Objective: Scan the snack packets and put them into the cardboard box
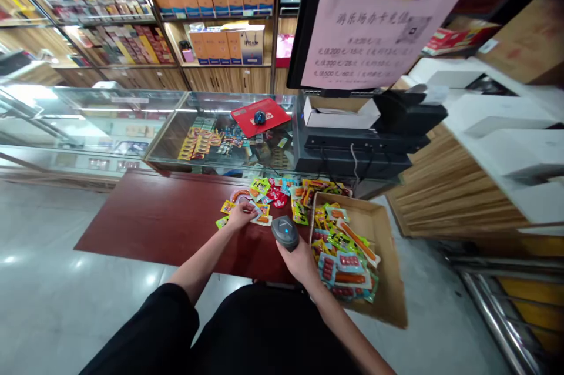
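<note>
My right hand [302, 257] is wrapped round a dark grey barcode scanner [285, 230], which shows a small blue light on top. Over the dark red tabletop [163, 216], my left hand [241, 215] has its fingers closed on the edge of a small clear snack packet [256, 210]. Around that hand lie several bright packets, among them a curved sausage pack [240, 194], a green packet [259, 186] and red packets [277, 194]. A white-edged sausage packet [262, 220] lies just right of the left fingertips.
To the right stands an open cardboard box [390, 269] with many packaged sausages. Behind the table is a glass display counter [170, 134] bearing a red folder [268, 113]. A monitor with a pink paper sign [370, 40] rises at the back right.
</note>
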A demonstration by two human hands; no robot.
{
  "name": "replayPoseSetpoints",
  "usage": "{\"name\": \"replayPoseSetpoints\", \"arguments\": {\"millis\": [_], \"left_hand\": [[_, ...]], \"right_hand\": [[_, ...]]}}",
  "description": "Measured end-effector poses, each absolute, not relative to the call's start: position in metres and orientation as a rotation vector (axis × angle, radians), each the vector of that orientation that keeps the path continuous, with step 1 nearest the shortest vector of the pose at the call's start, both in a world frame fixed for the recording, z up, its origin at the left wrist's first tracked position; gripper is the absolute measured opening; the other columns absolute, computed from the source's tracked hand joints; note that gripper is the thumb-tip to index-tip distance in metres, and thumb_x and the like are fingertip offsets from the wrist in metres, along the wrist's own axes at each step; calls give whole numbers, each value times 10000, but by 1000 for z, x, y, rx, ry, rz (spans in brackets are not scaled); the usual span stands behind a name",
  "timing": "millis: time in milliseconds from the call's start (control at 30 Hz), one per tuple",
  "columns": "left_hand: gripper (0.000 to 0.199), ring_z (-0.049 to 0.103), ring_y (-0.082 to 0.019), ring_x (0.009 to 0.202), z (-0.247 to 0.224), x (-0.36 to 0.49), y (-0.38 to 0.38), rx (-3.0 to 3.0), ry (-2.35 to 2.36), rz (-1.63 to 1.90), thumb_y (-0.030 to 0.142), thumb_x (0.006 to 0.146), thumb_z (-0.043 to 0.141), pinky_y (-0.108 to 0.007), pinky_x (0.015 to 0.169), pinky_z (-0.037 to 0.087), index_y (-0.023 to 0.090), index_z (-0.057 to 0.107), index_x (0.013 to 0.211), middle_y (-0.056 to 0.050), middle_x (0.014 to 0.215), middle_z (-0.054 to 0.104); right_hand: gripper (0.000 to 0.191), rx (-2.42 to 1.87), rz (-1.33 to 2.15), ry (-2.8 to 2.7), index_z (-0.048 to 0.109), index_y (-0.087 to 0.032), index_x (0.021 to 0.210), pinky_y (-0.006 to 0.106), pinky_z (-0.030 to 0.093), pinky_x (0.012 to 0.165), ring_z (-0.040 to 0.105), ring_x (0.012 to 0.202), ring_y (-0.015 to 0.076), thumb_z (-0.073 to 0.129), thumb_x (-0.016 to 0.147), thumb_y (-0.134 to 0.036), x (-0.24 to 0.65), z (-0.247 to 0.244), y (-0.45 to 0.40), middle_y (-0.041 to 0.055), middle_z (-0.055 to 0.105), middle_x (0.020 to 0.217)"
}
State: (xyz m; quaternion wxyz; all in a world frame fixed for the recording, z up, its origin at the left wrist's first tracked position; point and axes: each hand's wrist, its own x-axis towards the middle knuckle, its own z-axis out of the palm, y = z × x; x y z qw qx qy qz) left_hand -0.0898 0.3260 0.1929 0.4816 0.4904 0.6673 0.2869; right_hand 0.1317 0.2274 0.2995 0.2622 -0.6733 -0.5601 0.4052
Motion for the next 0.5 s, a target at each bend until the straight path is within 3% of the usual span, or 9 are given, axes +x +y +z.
{"name": "replayPoseSetpoints", "arguments": {"millis": [133, 300, 367, 500], "left_hand": [[361, 635, -184, 799, 184, -99, 329, 1398, 1705, 601, 335, 626, 770, -300, 774, 480, 167, 654, 924, -37, 843, 674], [590, 550, -264, 1080, 177, -96, 326, 1667, 1733, 441, 280, 541, 825, -347, 968, 387, 215, 628, 1094, -101, 1186, 577], [622, 505, -292, 1130, 177, -91, 326, 1752, 1760, 283, 318, 561, 817, -369, 984, 362, 211, 592, 1131, -125, 1231, 537], [505, 468, -299, 1143, 180, -81, 325, 1816, 1846, 37, 294, 659, 743, -362, 931, 372, 200, 536, 1110, -136, 1194, 522]], "right_hand": [[384, -1878, 1129, -1520, 656, -169, 1090, 287, 530, 765, 683, 987, 273, 621, 782, -396, 114, 297, 236, 122, 737, 967], [385, -1838, 1129, -1507, 646, -167, 1099, 291, 528, 786, 675, 1005, 277, 619, 781, -381, 106, 292, 241, 123, 729, 1003], [389, -1852, 1135, -1490, 645, -168, 1103, 299, 529, 789, 674, 1006, 283, 617, 784, -388, 107, 291, 241, 125, 730, 998], [411, -1874, 1113, -1461, 647, -163, 1112, 314, 529, 805, 677, 994, 288, 623, 780, -404, 112, 289, 239, 129, 732, 982]]}}
